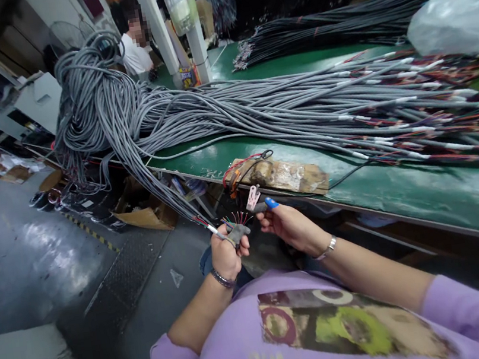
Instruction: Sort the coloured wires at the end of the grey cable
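My left hand (228, 254) is closed around the end of a grey cable (211, 228); a grey covering wraps its thumb. Thin coloured wires (237, 218) fan out from the cable end above the thumb. Just to the right, my right hand (290, 224) has its fingers pressed together, with blue tape and a grey cover on one finger. Whatever lies between those fingertips is too small to make out. A pink clip (253, 198) sits at the table edge right by the right fingertip; whether they touch, I cannot tell.
A large bundle of grey cables (211, 109) lies along the green table (404, 194), coiled at left. A taped wooden board (288, 177) rests at the edge. Black cables (334, 30) and a plastic bag (460, 14) lie behind. A person (136, 51) is at the back; a cardboard box (148, 214) stands below.
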Motion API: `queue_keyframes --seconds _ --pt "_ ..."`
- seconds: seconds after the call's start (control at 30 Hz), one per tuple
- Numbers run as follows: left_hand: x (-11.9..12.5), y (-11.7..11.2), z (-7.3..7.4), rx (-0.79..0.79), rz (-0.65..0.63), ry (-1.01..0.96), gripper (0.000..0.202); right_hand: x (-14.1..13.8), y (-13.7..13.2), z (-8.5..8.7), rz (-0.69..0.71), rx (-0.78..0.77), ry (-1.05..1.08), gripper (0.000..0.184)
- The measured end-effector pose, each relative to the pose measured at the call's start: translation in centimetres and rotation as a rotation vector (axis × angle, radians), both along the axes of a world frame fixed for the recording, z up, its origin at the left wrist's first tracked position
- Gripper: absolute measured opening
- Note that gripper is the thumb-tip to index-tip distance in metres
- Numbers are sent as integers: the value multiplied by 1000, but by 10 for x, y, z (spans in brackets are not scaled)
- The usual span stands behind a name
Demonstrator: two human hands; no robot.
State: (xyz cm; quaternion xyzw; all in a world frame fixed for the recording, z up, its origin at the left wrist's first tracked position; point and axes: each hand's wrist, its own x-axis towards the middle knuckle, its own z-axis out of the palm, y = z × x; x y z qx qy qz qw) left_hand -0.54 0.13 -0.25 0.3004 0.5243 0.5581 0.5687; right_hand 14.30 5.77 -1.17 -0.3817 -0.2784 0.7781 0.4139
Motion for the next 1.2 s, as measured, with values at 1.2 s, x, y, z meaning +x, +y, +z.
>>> queue_keyframes --seconds 1.2 --pt "-27 48 -14 22 -500 -61 29 -24 25 5 -48 84 198 39"
